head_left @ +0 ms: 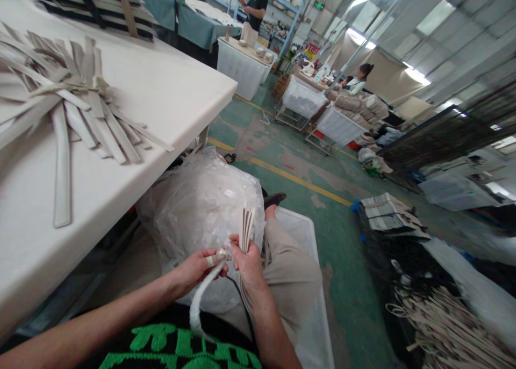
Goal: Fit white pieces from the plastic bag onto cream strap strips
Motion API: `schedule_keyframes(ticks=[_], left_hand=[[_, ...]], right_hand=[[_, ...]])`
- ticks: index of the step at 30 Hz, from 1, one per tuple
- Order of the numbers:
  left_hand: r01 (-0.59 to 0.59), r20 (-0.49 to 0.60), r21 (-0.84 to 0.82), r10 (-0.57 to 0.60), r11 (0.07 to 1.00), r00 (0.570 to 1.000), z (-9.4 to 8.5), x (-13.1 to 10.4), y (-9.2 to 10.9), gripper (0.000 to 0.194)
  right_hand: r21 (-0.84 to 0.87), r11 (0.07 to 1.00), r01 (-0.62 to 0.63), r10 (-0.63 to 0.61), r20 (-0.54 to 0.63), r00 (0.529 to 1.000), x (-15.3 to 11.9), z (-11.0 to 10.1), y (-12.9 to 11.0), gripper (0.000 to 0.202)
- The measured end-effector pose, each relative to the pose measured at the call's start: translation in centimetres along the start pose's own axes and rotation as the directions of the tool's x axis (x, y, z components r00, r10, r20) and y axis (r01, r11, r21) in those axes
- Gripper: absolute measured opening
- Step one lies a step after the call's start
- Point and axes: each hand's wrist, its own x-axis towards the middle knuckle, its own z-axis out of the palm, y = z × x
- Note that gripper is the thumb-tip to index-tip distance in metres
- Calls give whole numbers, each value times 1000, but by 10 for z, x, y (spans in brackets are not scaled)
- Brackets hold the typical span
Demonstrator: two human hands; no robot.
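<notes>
While green letters on the shirt (177,347) stay unreadable, right hand (249,261) clasps one strip bundle (246,228); at nine o'clock, left hand (197,269) pinches one white cord (201,299).

The right hand (246,261) grips a thin stack of pale strips (246,228) standing upright, while the left hand (197,269) pinches a white cord (201,299) that curves down over the lap. Just behind them sits a bulging clear plastic bag (201,202). On the white table (169,89) to the left lies a fan of similar strips (68,106) — loosely bunched. Farther off, two people work among carts.
</notes>
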Motion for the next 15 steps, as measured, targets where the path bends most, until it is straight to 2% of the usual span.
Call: schedule_keyframes(ticks=[7, 15], left_hand=[[8, -8, -5, -8, 1000, 1000, 1, -1, 2, 34], [16, -16, -34, -17, 999, 1000, -1, -2, 3, 38]], right_hand=[[1, 1000, -8, 8, -17, 1000, -2, 0, -2, 35], [-11, 1000, 26, -25, 39, 999, -2, -1, 2, 35]])
